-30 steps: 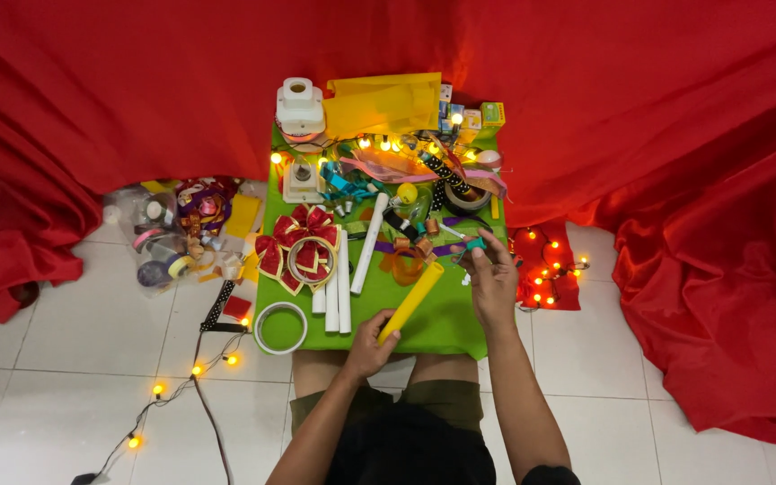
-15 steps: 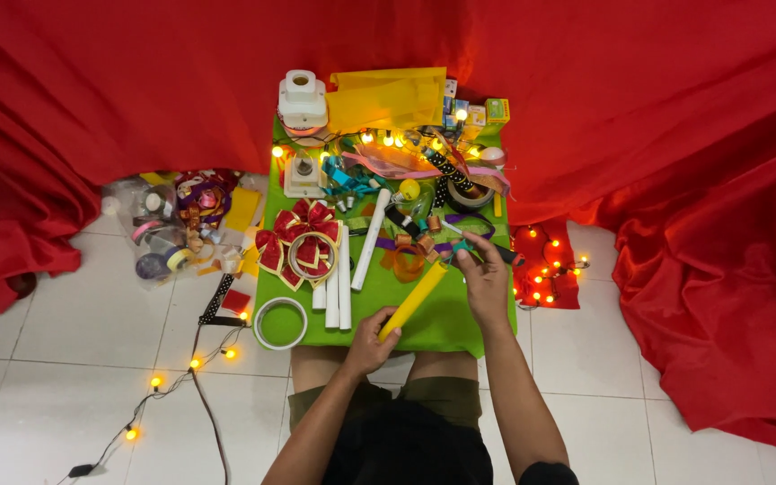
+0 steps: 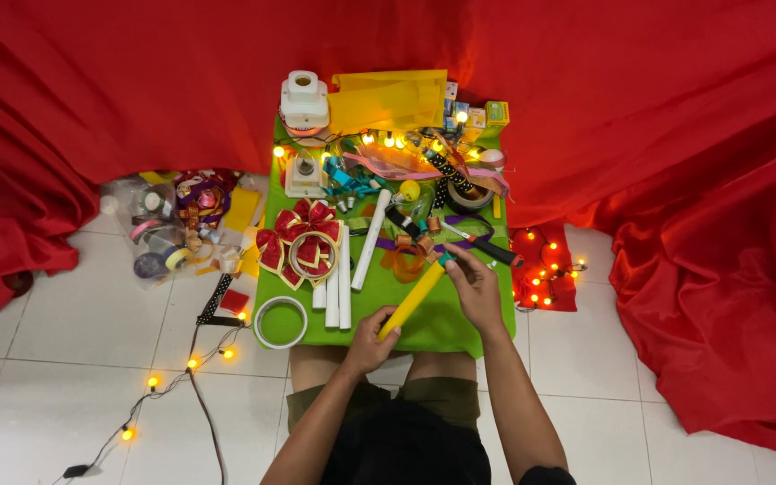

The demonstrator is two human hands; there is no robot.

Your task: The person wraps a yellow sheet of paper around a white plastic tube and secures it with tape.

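Far to the left of the grip, a heap of ribbon spools (image 3: 177,224) lies on the white floor, and a string of small lights (image 3: 192,363) runs in front of it. Nearer, a roll of white tape (image 3: 280,321) sits at the corner of the green mat (image 3: 446,319). Just beyond it is a red bow (image 3: 303,247), and 3 white sticks (image 3: 339,278) lie side by side, just left of the grip.

The left hand (image 3: 368,341) is closed around the lower end of a yellow tube (image 3: 413,296). The tube slants up and to the right from this hand, over the green mat. The right hand (image 3: 475,287) meets the upper end of the tube; its fingers are bent at that tip, but I cannot tell if they pinch something there. Just above this hand lies a tool with a black and red handle (image 3: 494,251). To the right of both hands, a second cluster of lights (image 3: 545,269) glows on red cloth (image 3: 720,269).
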